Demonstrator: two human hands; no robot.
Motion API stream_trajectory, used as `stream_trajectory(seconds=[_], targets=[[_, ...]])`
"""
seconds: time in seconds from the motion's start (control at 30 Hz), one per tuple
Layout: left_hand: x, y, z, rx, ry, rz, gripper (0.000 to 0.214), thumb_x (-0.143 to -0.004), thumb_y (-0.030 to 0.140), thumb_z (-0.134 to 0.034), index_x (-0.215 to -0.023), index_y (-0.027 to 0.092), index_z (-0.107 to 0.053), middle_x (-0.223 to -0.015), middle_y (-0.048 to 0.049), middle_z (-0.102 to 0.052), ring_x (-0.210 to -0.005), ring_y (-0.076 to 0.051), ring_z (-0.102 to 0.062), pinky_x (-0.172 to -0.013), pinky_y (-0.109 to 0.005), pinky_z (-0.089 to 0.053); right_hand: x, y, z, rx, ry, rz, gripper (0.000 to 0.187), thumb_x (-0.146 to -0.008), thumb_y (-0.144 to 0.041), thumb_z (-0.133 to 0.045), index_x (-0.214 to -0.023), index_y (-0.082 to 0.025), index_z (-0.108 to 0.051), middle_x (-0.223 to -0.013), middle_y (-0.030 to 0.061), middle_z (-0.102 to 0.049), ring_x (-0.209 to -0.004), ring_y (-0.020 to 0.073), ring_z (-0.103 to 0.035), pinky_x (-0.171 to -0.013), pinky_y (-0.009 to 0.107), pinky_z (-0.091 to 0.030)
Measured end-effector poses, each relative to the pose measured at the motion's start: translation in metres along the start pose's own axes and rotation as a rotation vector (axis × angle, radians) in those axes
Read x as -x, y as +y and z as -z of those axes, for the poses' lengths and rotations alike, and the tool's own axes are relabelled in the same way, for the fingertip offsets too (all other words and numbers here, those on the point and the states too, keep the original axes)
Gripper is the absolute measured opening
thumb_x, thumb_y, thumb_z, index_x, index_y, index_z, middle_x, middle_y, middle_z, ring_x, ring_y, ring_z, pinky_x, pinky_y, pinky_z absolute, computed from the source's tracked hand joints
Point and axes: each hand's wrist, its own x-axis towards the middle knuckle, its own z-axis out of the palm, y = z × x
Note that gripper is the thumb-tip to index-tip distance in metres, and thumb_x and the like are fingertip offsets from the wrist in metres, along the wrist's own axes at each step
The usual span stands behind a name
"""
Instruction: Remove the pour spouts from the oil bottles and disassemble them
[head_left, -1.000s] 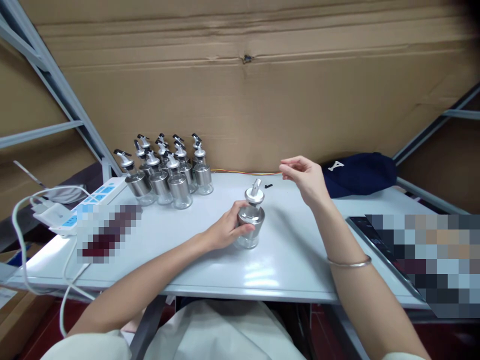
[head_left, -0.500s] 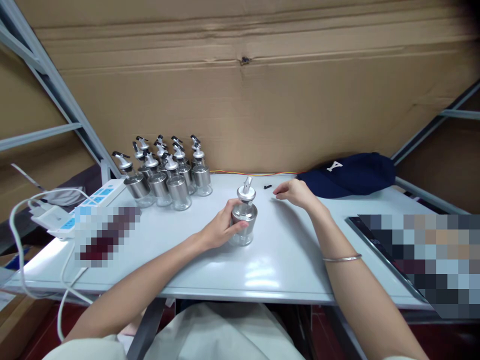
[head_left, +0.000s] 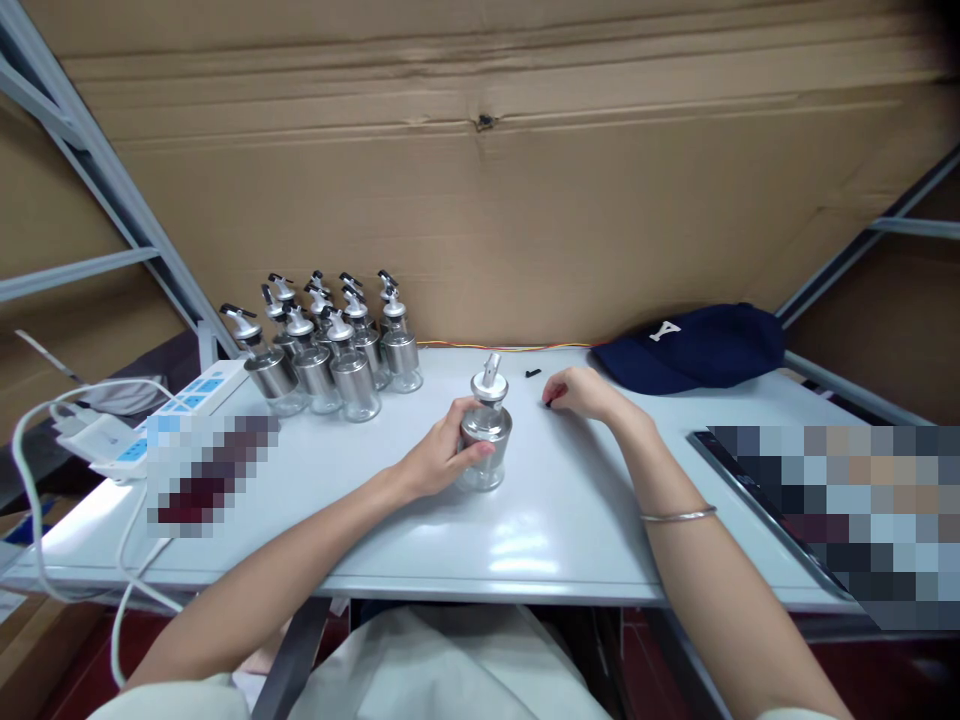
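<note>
In the head view, my left hand (head_left: 442, 455) is wrapped round an oil dispenser bottle (head_left: 487, 432) of clear glass with a metal sleeve. The bottle stands upright on the table, and its silver pour spout (head_left: 490, 380) has no black flap on it. To the right of it, my right hand (head_left: 581, 390) has its fingertips pinched on a small black spout flap (head_left: 549, 404) at the tabletop; most of that piece is hidden by the fingers. A second black flap (head_left: 532, 373) lies just beyond those fingertips.
Several similar bottles (head_left: 355, 383) with black-flapped spouts stand at the back left. A power strip (head_left: 202, 390) with white cables is left of them. A navy cap (head_left: 697, 350) lies at the back right, and a dark-edged tablet-like device (head_left: 765, 510) at the right.
My right hand has come down to the table, and its fingers have closed on a small black flap. My left hand keeps the bottle in the same place.
</note>
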Motion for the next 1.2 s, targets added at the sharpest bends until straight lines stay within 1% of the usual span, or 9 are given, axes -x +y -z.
stream_trajectory(seconds=[0.23,0.4,0.57,0.67,0.73,0.83,0.9,1.07,1.2], targets=[[0.000,0.000,0.000,-0.005,-0.003,-0.005,0.047,-0.084,0.054,-0.046,-0.112,0.018,-0.034,-0.104,-0.0085,-0.056,-0.088,-0.019,-0.053,-0.080,-0.033,-0.042,-0.002,0.004,-0.003,0.018,-0.031,-0.002,0.027,-0.055,0.001,-0.055,-0.064,-0.018,-0.072,-0.059,0.0012,-0.069,-0.060,0.0153,-0.062,-0.058,0.021,-0.044],[0.000,-0.002,0.000,-0.007,0.005,-0.017,0.046,-0.085,0.053,-0.046,-0.111,0.018,-0.034,-0.102,-0.0081,-0.056,-0.084,-0.018,-0.053,-0.079,-0.032,-0.042,0.002,0.004,0.002,0.038,-0.046,0.000,0.033,-0.056,0.000,-0.054,-0.076,-0.018,-0.074,-0.066,0.0014,-0.070,-0.062,0.0148,-0.061,-0.058,0.021,-0.043],[0.001,-0.001,0.000,0.000,0.002,-0.012,0.046,-0.084,0.054,-0.046,-0.110,0.018,-0.034,-0.101,-0.0075,-0.055,-0.086,-0.018,-0.053,-0.080,-0.031,-0.042,0.007,-0.004,0.008,0.059,-0.033,-0.005,0.024,-0.064,-0.006,-0.056,-0.077,-0.017,-0.074,-0.065,0.0026,-0.068,-0.061,0.0148,-0.058,-0.060,0.023,-0.041],[0.000,0.000,0.000,0.000,0.003,-0.010,0.047,-0.084,0.054,-0.046,-0.111,0.018,-0.033,-0.102,-0.0079,-0.056,-0.086,-0.018,-0.053,-0.080,-0.032,-0.042,0.013,-0.019,0.015,-0.113,0.087,0.054,0.014,-0.072,-0.017,-0.057,-0.073,-0.016,-0.071,-0.067,0.0037,-0.067,-0.063,0.0152,-0.057,-0.063,0.025,-0.042],[0.000,0.000,0.000,-0.002,0.008,-0.018,0.048,-0.084,0.056,-0.045,-0.111,0.018,-0.034,-0.102,-0.0081,-0.056,-0.086,-0.018,-0.053,-0.080,-0.032,-0.042,0.021,-0.035,0.022,-0.378,0.192,0.159,0.021,-0.077,-0.033,-0.058,-0.077,-0.016,-0.069,-0.071,0.0046,-0.067,-0.065,0.0151,-0.057,-0.064,0.027,-0.044],[0.000,-0.002,0.000,0.000,0.013,-0.028,0.050,-0.084,0.058,-0.045,-0.112,0.018,-0.034,-0.103,-0.0085,-0.056,-0.087,-0.019,-0.054,-0.081,-0.033,-0.042,0.037,-0.066,0.030,-0.823,0.199,0.358,0.034,-0.080,-0.047,-0.056,-0.088,-0.017,-0.068,-0.077,0.0049,-0.066,-0.071,0.0153,-0.059,-0.070,0.030,-0.048],[0.000,-0.004,-0.001,0.010,0.014,-0.034,0.051,-0.083,0.059,-0.045,-0.112,0.018,-0.034,-0.106,-0.0093,-0.056,-0.090,-0.020,-0.054,-0.083,-0.034,-0.043,0.048,-0.087,0.031,-0.976,0.168,0.465,0.034,-0.079,-0.049,-0.057,-0.090,-0.019,-0.067,-0.084,0.0054,-0.068,-0.080,0.0169,-0.062,-0.076,0.032,-0.049],[-0.001,-0.008,-0.003,0.026,0.009,-0.046,0.056,-0.085,0.054,-0.047,-0.122,0.016,-0.032,-0.117,-0.0140,-0.053,-0.108,-0.026,-0.051,-0.091,-0.040,-0.041,0.064,-0.121,0.016,-0.953,0.065,0.551,0.031,-0.076,-0.038,-0.066,-0.101,-0.020,-0.057,-0.095,0.0053,-0.065,-0.087,0.0173,-0.061,-0.078,0.033,-0.049],[-0.004,-0.005,-0.003,0.031,0.019,-0.110,0.062,-0.086,0.045,-0.048,-0.134,0.015,-0.023,-0.141,-0.0175,-0.033,-0.131,-0.028,-0.033,-0.106,-0.041,-0.031,0.063,-0.127,-0.002,-0.915,0.144,0.570,0.018,-0.086,-0.036,-0.053,-0.094,-0.021,-0.046,-0.092,0.0046,-0.059,-0.083,0.0163,-0.058,-0.075,0.033,-0.048]])
